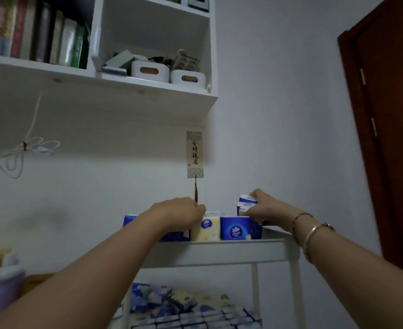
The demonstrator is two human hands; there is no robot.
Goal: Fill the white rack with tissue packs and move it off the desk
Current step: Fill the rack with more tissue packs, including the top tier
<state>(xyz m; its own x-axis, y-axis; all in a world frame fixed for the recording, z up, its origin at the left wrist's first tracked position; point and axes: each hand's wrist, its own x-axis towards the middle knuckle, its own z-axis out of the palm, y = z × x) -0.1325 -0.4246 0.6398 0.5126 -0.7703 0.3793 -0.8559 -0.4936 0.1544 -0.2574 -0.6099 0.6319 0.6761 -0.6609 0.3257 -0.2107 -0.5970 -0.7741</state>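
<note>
- Near, on the low shelf of the tall white metal rack (219, 254), lie many small blue tissue packs (195, 309).
- On the top shelf stands a row of packs (233, 227).
- The left hand (181, 212) rests curled on that row; what it grips, I cannot tell.
- The right hand (261, 206) holds two blue-and-white packs (247, 205) above the row's right end.
- Far behind hangs a paper scroll (195, 154).
</note>
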